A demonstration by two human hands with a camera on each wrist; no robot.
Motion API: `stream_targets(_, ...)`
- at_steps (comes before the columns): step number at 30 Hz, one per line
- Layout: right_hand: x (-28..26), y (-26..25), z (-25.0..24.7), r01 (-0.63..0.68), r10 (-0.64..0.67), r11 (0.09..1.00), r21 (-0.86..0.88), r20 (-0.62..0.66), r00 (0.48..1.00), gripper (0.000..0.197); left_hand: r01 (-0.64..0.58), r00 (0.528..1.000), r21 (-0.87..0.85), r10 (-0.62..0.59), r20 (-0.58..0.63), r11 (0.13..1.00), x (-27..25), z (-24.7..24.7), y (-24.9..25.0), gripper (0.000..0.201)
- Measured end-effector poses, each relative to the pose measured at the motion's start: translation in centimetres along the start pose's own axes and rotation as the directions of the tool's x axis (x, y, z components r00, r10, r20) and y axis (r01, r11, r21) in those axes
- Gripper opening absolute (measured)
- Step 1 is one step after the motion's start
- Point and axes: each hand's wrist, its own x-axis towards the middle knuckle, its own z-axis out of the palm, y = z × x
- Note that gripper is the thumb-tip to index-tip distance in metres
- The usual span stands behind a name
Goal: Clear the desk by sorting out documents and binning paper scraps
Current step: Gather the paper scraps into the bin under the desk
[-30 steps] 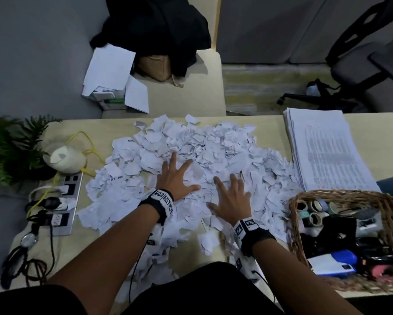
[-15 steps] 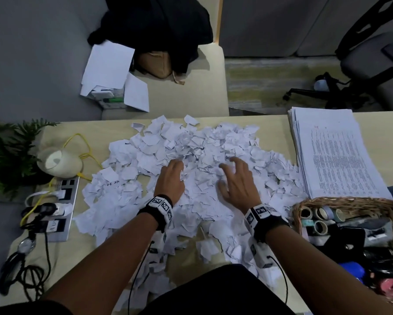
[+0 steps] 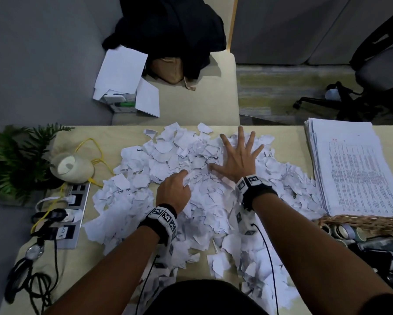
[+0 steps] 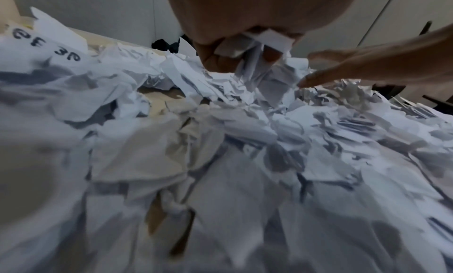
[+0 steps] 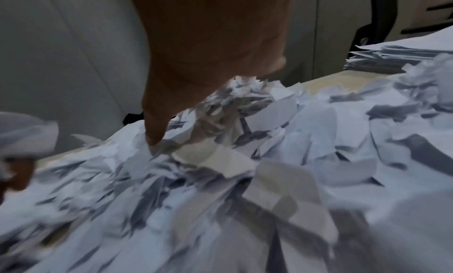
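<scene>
A wide heap of torn white paper scraps (image 3: 197, 196) covers the middle of the beige desk (image 3: 286, 137). My left hand (image 3: 175, 189) sits in the middle of the heap with its fingers curled round a clump of scraps (image 4: 255, 48). My right hand (image 3: 238, 155) lies flat on the far part of the heap, fingers spread wide and pointing away from me. In the right wrist view its thumb (image 5: 154, 126) presses into the scraps (image 5: 245, 161). A thick stack of printed documents (image 3: 354, 167) lies at the desk's right side.
A wicker basket (image 3: 370, 221) of tape rolls and small items stands at the front right. At the left are a power strip (image 3: 70, 217) with cables, a lamp base (image 3: 71, 167) and a plant (image 3: 16, 160). Behind the desk, loose sheets (image 3: 120, 71) and a dark bag (image 3: 168, 30) lie on a seat.
My right hand has slid forward over the heap and spread flat near the far edge. My left hand has gone from flat to curled round scraps.
</scene>
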Motion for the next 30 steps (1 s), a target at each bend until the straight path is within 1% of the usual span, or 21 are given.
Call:
stream_targets(2, 0.9, 0.5, -0.1, 0.003, -0.007, 1.000, 0.029, 0.141, 0.990, 0.108, 0.003, 1.000, 0.011, -0.003, -0.007, 1.000, 0.7, -0.3, 0.1, 0.042)
stream_targets(3, 1.0, 0.7, -0.1, 0.026, -0.032, 0.999, 0.038, 0.182, 0.983, 0.103, -0.003, 1.000, 0.008, 0.003, -0.023, 1.000, 1.1, -0.3, 0.1, 0.034)
stream_targets(4, 0.8, 0.8, 0.0, 0.060, -0.065, 0.998, 0.032, 0.188, 0.980, 0.094, -0.001, 0.999, 0.008, 0.001, -0.034, 1.000, 1.3, -0.5, 0.2, 0.024)
stream_targets(5, 0.3, 0.8, 0.0, 0.093, -0.095, 0.996, 0.016, 0.166, 0.982, 0.082, 0.002, 0.999, 0.003, -0.002, -0.047, 1.000, 1.6, -0.6, 0.2, 0.016)
stream_targets(6, -0.2, 0.8, 0.0, 0.121, -0.120, 0.993, 0.004, 0.133, 0.984, 0.070, 0.011, 0.998, -0.002, -0.011, -0.056, 1.000, 1.7, -0.6, 0.2, 0.016)
stream_targets(7, -0.9, 0.7, 0.1, 0.146, -0.146, 0.989, 0.000, 0.106, 0.984, 0.060, 0.015, 0.998, -0.012, -0.016, -0.064, 1.000, 1.9, -0.6, 0.1, 0.020)
stream_targets(9, -2.6, 0.9, 0.1, 0.192, -0.190, 0.981, -0.027, 0.062, 0.980, 0.047, 0.026, 0.997, -0.023, -0.027, -0.068, 0.999, 2.3, -0.7, 0.0, 0.028)
stream_targets(10, -3.4, 1.1, 0.1, 0.216, -0.214, 0.975, -0.049, 0.034, 0.976, 0.044, 0.031, 0.998, -0.024, -0.032, -0.062, 0.999, 2.5, -0.7, 0.1, 0.030)
stream_targets(13, -5.9, 1.9, -0.6, 0.279, -0.284, 0.955, -0.098, -0.044, 0.958, 0.044, -0.003, 0.998, -0.027, 0.002, -0.055, 1.000, 2.8, -1.1, 0.8, 0.035)
stream_targets(15, -7.7, 2.2, -1.7, 0.270, -0.274, 0.960, -0.078, -0.053, 0.960, 0.045, -0.065, 0.997, -0.081, 0.061, -0.055, 0.995, 2.7, -1.3, 1.8, 0.032)
stream_targets(17, -9.8, 2.6, -2.7, 0.215, -0.215, 0.977, -0.010, -0.070, 0.974, 0.052, -0.141, 0.990, -0.159, 0.137, -0.037, 0.977, 2.6, -1.0, 3.2, 0.034)
stream_targets(18, -10.9, 2.9, -3.5, 0.172, -0.169, 0.984, 0.045, -0.063, 0.984, 0.054, -0.160, 0.987, -0.190, 0.161, -0.014, 0.969, 2.5, -0.8, 4.2, 0.037)
stream_targets(20, -13.1, 3.9, -4.3, 0.055, -0.043, 0.987, 0.149, -0.079, 0.996, 0.055, -0.215, 0.974, -0.266, 0.226, 0.010, 0.940, 2.2, 0.1, 6.4, 0.036)
stream_targets(22, -15.7, 5.4, -4.8, -0.041, 0.062, 0.967, 0.251, -0.077, 0.995, 0.057, -0.272, 0.954, -0.360, 0.300, 0.023, 0.892, 1.3, 1.0, 9.4, 0.036)
stream_targets(24, -19.0, 7.2, -4.9, -0.137, 0.171, 0.920, 0.367, -0.061, 0.983, 0.061, -0.299, 0.929, -0.419, 0.361, 0.077, 0.857, -0.1, 2.2, 12.7, 0.031)
stream_targets(26, -22.7, 9.5, -4.5, -0.197, 0.259, 0.871, 0.451, -0.081, 0.962, 0.063, -0.328, 0.894, -0.455, 0.428, 0.135, 0.828, -2.2, 3.9, 15.8, 0.026)
stream_targets(27, -24.8, 10.8, -4.3, -0.202, 0.290, 0.851, 0.484, -0.114, 0.950, 0.063, -0.341, 0.867, -0.481, 0.468, 0.172, 0.808, -3.6, 4.8, 17.5, 0.024)
stream_targets(28, -26.8, 11.9, -4.2, -0.195, 0.326, 0.837, 0.512, -0.181, 0.928, 0.059, -0.353, 0.838, -0.502, 0.506, 0.207, 0.790, -5.2, 5.7, 19.2, 0.024)
stream_targets(29, -28.9, 13.3, -3.9, -0.182, 0.365, 0.824, 0.537, -0.258, 0.895, 0.052, -0.376, 0.802, -0.529, 0.553, 0.225, 0.761, -7.0, 6.5, 21.1, 0.025)
stream_targets(30, -30.9, 14.6, -3.4, -0.182, 0.415, 0.810, 0.557, -0.326, 0.850, 0.047, -0.399, 0.766, -0.547, 0.596, 0.243, 0.736, -8.7, 7.8, 22.9, 0.027)
